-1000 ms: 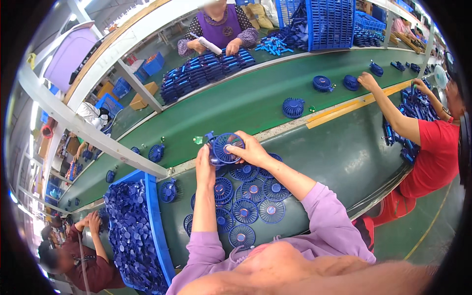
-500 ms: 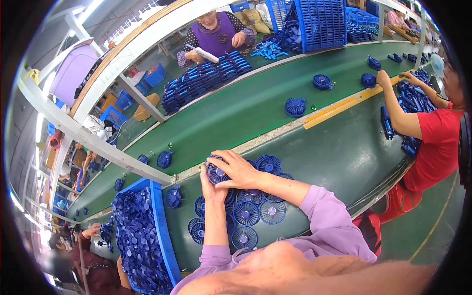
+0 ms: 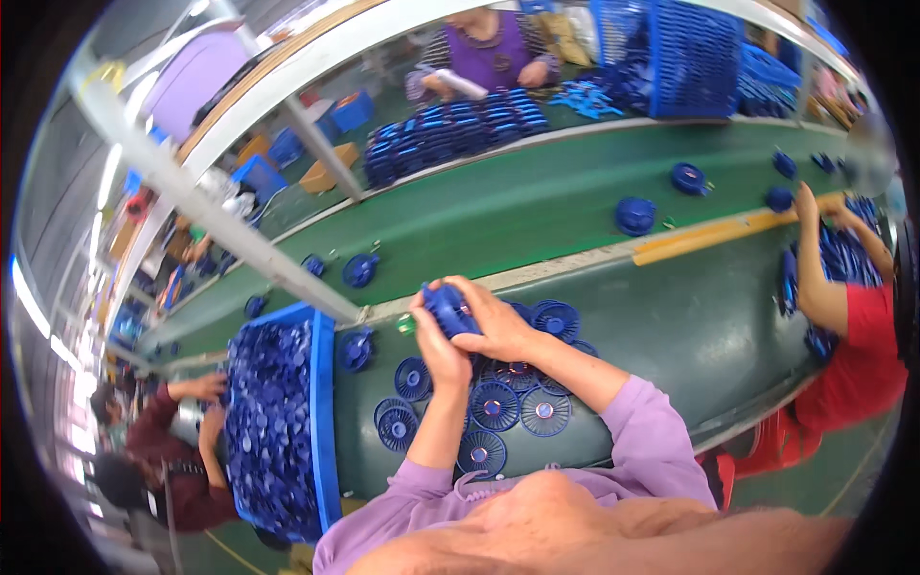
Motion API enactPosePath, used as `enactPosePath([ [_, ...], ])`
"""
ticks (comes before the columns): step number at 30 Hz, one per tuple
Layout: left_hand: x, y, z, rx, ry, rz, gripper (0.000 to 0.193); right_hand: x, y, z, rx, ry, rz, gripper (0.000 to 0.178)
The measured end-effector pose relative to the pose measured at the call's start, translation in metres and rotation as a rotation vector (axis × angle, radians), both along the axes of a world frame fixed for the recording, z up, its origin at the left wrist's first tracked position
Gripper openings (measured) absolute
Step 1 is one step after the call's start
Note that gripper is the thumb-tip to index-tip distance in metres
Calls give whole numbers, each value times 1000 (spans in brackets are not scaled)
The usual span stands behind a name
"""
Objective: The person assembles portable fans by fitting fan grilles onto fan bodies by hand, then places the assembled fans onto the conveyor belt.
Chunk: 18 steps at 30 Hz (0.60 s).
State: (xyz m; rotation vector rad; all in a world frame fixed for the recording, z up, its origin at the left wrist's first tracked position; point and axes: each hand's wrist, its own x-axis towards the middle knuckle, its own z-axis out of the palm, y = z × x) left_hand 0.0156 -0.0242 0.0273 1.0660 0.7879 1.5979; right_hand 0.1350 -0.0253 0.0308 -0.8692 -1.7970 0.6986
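Above the near table, both of my hands grip a dark blue fan head [image 3: 447,309], tilted with its side showing. My left hand [image 3: 443,353] wraps it from the left and below, fingers partly hidden. My right hand [image 3: 496,321] closes over its right side, with the thumb toward my left hand. A small green piece [image 3: 406,324] sticks out beside my left fingers. Below my wrists, several round blue fan grilles [image 3: 495,406] lie on the table, some overlapping. Another blue fan head [image 3: 356,350] sits left of my hands.
A blue crate [image 3: 326,412] full of small blue parts stands at my left. Beyond runs a green conveyor belt [image 3: 498,220] carrying several fan heads, with a yellow strip [image 3: 709,238] along its near edge. Co-workers sit across, at right and at left; a white post [image 3: 220,220] rises beyond the crate.
The fan head has been turned in my hands from its grille face to its side, and the green piece now shows. The whole view has swung, shifting the belt and far co-workers rightward.
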Motion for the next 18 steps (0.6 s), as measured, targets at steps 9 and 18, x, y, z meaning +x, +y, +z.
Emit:
enactPosePath([
  [9,3,0,-16,541,429,306,36,-15,-3,-27,-68,316,147,84],
  [18,8,1,-13,199,126,81,33,-9,-1,-16,64,22,-78,93],
])
